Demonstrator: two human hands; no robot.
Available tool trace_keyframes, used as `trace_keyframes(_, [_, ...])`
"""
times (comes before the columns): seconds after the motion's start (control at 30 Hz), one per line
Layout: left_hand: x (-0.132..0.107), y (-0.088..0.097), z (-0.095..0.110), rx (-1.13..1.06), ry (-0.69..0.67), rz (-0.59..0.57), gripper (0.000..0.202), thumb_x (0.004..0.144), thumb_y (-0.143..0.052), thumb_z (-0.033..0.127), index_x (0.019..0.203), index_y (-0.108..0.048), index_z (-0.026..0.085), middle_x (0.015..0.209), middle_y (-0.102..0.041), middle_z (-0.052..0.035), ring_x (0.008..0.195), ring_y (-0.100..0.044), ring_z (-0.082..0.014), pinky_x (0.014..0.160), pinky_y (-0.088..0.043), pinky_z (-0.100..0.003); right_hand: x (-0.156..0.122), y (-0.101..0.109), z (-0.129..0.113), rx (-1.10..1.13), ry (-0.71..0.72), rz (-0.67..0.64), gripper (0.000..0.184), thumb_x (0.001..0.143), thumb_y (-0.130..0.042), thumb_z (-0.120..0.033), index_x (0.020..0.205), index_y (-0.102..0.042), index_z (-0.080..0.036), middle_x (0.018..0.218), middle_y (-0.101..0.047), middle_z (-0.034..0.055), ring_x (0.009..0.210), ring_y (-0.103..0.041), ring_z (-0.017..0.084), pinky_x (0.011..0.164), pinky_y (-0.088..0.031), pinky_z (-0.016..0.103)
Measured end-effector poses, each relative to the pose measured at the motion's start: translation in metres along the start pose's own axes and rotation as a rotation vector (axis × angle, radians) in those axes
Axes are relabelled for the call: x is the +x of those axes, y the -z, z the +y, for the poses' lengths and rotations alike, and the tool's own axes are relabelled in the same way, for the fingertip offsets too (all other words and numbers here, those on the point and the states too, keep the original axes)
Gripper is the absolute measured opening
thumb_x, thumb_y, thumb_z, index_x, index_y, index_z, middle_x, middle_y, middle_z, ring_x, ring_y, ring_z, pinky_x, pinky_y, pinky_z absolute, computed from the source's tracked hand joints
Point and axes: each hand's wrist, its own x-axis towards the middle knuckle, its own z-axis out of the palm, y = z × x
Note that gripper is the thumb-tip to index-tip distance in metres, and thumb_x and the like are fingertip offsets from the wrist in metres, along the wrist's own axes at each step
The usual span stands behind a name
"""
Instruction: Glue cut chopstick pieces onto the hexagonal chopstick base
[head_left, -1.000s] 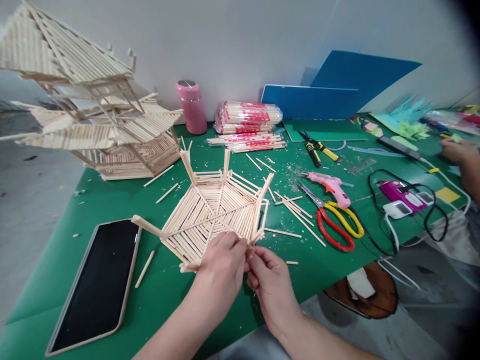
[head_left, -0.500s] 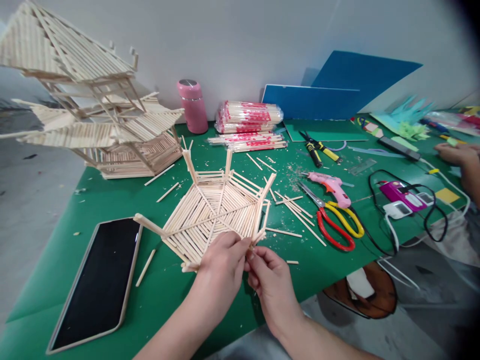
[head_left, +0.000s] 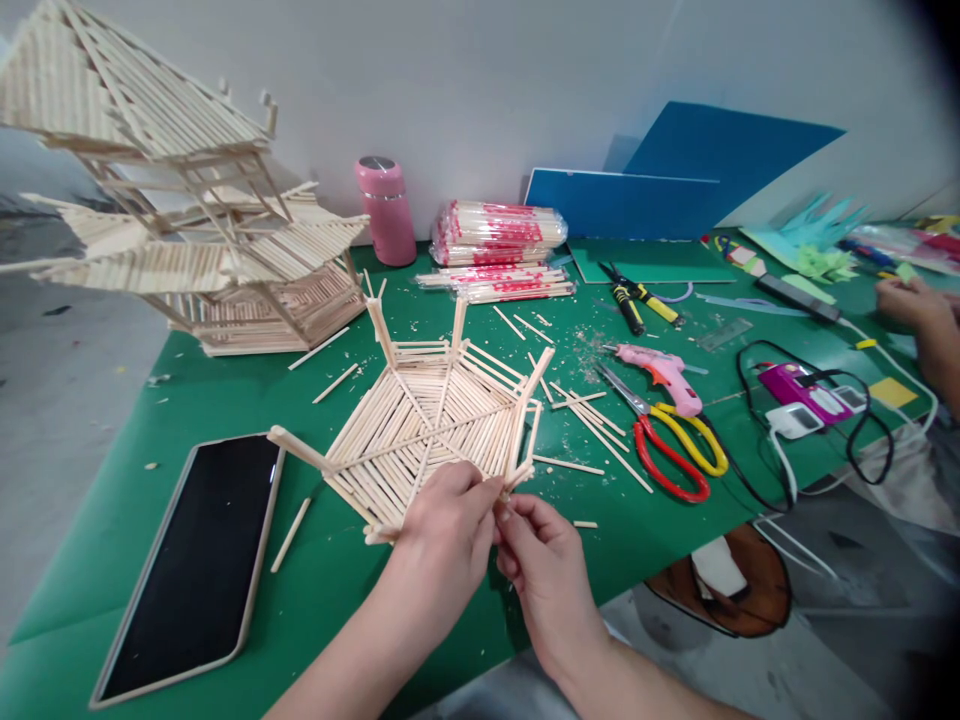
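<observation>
A six-sided platform of thin wooden sticks [head_left: 420, 420], with upright posts at its corners and low rails on the far and right sides, lies on the green tabletop. My left hand [head_left: 450, 525] is closed over its near edge, fingers curled at the near right corner. Meeting it there, my right hand [head_left: 544, 565] pinches with thumb and fingertips. What lies between those fingertips is hidden. Just right of the platform are loose sticks [head_left: 600, 425].
A tiered stick pavilion [head_left: 247, 260] stands back left, a phone [head_left: 195, 565] front left. Pink flask [head_left: 386, 215] and packed sticks [head_left: 499, 235] line the wall. Rightward lie pliers [head_left: 637, 300], a glue gun [head_left: 660, 375], scissors [head_left: 667, 450], a cabled purple device [head_left: 806, 390] and another person's hand [head_left: 911, 300].
My hands stay at the near right corner of the platform with barely any shift. At the far right, the other person's hand has moved slightly.
</observation>
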Motion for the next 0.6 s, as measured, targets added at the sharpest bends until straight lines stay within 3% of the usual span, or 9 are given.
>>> trace_keyframes(0.37, [-0.003,-0.0031,0.0002,0.076,-0.038,0.03,0.03,0.079,-0.039,0.012,0.096,-0.064,0.011,0.081,-0.053,-0.0104,0.08,-0.051,-0.023,0.073,-0.045,-0.04,0.0,0.0002,0.0,-0.01,-0.008,-0.017,0.025,0.069,-0.066,-0.037,0.071,-0.055,-0.015,0.052,-0.042,-0.0076,0.044,-0.032,0.003,0.043,-0.023,0.018])
trace_keyframes(0.6, [-0.0027,-0.003,-0.0004,0.049,-0.024,0.044,0.025,0.081,-0.041,0.016,0.09,-0.065,0.014,0.08,-0.055,-0.0081,0.078,-0.053,-0.0204,0.072,-0.047,-0.036,-0.0004,0.0002,-0.0015,-0.031,-0.021,-0.026,0.026,0.068,-0.065,-0.038,0.071,-0.053,-0.015,0.051,-0.041,-0.008,0.043,-0.032,0.003,0.042,-0.023,0.018])
